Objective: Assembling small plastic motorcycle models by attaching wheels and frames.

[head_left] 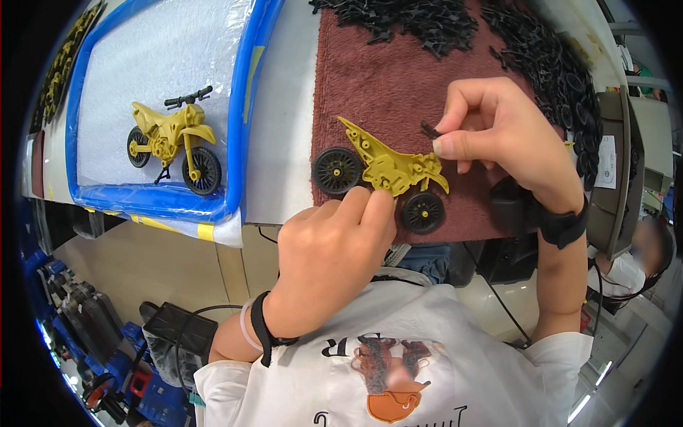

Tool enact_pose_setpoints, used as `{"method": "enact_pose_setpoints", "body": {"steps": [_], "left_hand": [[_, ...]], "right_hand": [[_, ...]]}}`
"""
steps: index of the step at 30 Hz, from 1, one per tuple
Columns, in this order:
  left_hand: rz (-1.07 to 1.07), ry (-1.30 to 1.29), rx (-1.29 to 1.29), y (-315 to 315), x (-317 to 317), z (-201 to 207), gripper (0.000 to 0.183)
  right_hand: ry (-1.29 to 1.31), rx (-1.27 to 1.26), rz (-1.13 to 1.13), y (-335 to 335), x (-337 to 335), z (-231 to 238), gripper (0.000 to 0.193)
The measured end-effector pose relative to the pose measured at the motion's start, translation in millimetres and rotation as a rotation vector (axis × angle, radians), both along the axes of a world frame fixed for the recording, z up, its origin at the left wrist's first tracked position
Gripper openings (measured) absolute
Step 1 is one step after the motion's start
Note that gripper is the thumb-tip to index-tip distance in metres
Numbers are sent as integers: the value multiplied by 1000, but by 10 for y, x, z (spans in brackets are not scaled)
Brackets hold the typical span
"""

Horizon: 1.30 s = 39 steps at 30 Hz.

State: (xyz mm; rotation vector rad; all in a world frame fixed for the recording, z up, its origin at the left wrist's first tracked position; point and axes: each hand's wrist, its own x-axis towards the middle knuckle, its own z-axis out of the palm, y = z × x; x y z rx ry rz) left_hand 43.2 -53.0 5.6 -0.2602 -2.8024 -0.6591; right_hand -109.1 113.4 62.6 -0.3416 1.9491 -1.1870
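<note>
A yellow toy motorcycle body (391,167) lies on its side on the brown towel, its moulded inner side facing up. One black spoked wheel (337,171) sits at its left end, and another black wheel (423,213) lies by its lower right. My left hand (331,238) is closed at the body's near edge, its fingertips partly hidden. Above the body's right end, my right hand (501,132) pinches a small black plastic part (430,129) between thumb and forefinger. That part's exact kind is hard to make out.
A whole yellow toy motorcycle (167,135) with black handlebars stands in a blue-rimmed tray (240,107) at left. Piles of small black parts (420,21) lie on the towel (356,71) at the back. Black wheels (576,92) are heaped at right. Another person sits at far right.
</note>
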Motion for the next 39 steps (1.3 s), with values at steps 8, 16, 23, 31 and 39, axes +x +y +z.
{"method": "enact_pose_setpoints", "body": {"steps": [8,16,23,31,39], "left_hand": [[9,-52,12,26,-2,22,18],[-33,-61,-40,-2,-13,11,17],[-45,-89,-29,5,-61,67,19],[-40,-218,-3,18,46,286,24],[-229,-238,180,-130,62,301,22]], "right_hand": [[-15,112,-54,-64,66,-58,17],[220,189,-29,-148,135,-107,16],[257,176,18,-88,131,-147,15],[954,363,49,373,190,29,35],[743,399,-61,436,212,36,45]]}}
